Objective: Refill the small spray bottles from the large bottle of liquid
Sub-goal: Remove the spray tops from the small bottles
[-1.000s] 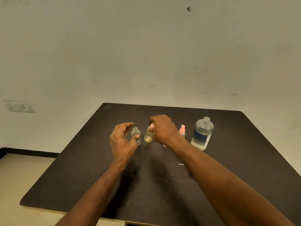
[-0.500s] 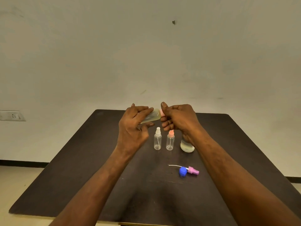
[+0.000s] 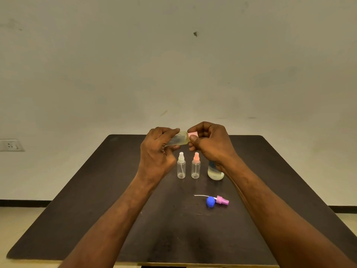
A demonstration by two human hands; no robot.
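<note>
My left hand (image 3: pixel 157 151) grips a small spray bottle (image 3: pixel 178 139) with yellowish liquid, held sideways above the table. My right hand (image 3: pixel 209 144) pinches its pink spray cap (image 3: pixel 192 134). Below them two small clear spray bottles stand upright: one with a white cap (image 3: pixel 181 166), one with an orange-pink cap (image 3: pixel 195 166). The large bottle (image 3: pixel 214 172) stands to their right, its top hidden behind my right wrist. A loose pink sprayer head with its tube (image 3: pixel 221 200) and a blue cap (image 3: pixel 210 202) lie nearer to me.
Everything sits on a dark table (image 3: pixel 96 200) against a pale wall. A wall socket (image 3: pixel 10 145) is at the far left. A strip of floor shows on both sides of the table.
One second ago my hands were low among the bottles on the table. They have since lifted the yellowish bottle and now hold it sideways, a little higher than half a second ago.
</note>
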